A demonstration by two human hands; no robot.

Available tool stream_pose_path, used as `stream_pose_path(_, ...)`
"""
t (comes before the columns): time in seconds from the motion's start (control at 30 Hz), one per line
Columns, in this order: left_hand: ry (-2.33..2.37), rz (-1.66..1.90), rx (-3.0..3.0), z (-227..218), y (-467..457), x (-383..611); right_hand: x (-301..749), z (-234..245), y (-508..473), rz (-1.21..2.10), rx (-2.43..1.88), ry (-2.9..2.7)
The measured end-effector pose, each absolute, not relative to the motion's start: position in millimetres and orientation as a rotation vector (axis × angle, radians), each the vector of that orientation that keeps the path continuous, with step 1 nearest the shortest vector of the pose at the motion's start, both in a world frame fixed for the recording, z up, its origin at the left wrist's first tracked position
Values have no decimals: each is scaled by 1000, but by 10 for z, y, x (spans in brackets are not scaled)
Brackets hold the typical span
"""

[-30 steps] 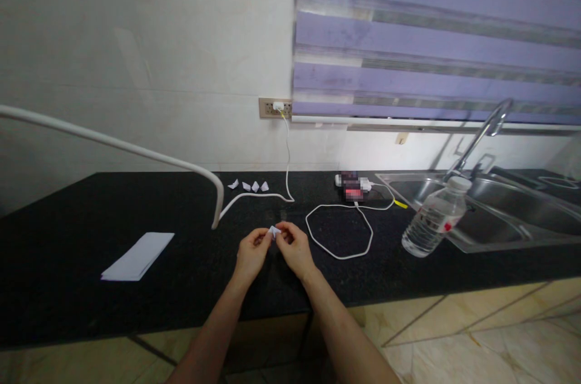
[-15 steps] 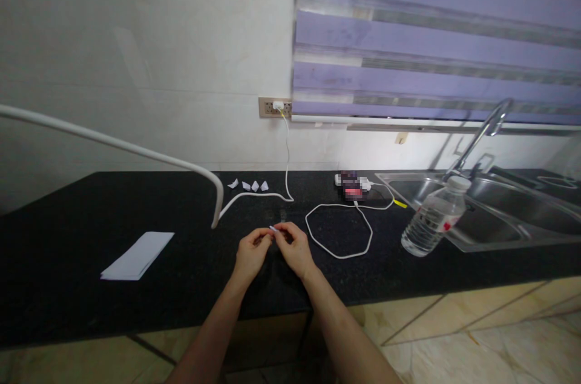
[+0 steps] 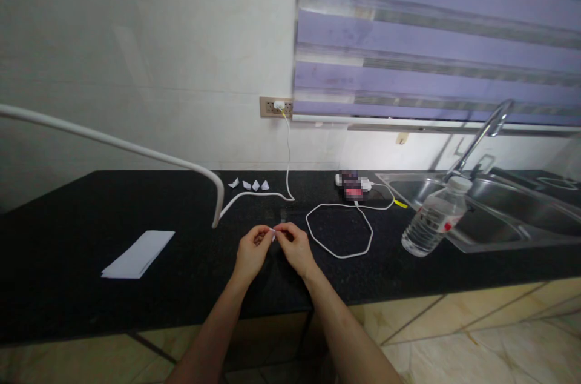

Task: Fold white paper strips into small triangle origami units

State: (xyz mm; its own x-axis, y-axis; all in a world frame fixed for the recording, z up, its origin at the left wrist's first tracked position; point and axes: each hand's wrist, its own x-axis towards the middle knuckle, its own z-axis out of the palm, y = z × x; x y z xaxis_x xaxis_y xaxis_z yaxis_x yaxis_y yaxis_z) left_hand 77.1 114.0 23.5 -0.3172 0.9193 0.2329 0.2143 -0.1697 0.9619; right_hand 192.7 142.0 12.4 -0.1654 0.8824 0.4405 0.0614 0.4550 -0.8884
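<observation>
Over the black countertop (image 3: 204, 293), my left hand (image 3: 251, 252) and my right hand (image 3: 294, 248) meet at the fingertips. Both pinch one small white piece of paper (image 3: 273, 234), mostly hidden by the fingers. Several small folded paper pieces (image 3: 256, 186) lie in a row beyond my hands, near the wall. To the left rests a flat stack of white paper (image 3: 138, 255), apart from my hands.
A white cable (image 3: 339, 256) loops on the right, joined to a blurred-out device (image 3: 353, 185). A clear water bottle (image 3: 431, 220) stands by the steel sink (image 3: 490, 243). A thick white cord-like bar (image 3: 113, 140) crosses the left. A plug sits in the wall socket (image 3: 276, 106).
The small paper between my fingertips has turned, and a bit of it now shows below them. My hands have stayed in nearly the same place.
</observation>
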Motion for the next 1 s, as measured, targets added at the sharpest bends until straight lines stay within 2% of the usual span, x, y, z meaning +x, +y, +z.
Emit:
stream_pose_path(0.17,1433,1509,1224,199,1156,762,1927,127,1426,1018,-895,-1512)
stream_pose_path(0.8,1556,1411,1390,297,1095,755,1924,148,1400,970,-882,-1604)
stream_pose_path(1.0,1542,1512,1284,193,1143,729,1911,116,1416,1146,-893,-1543)
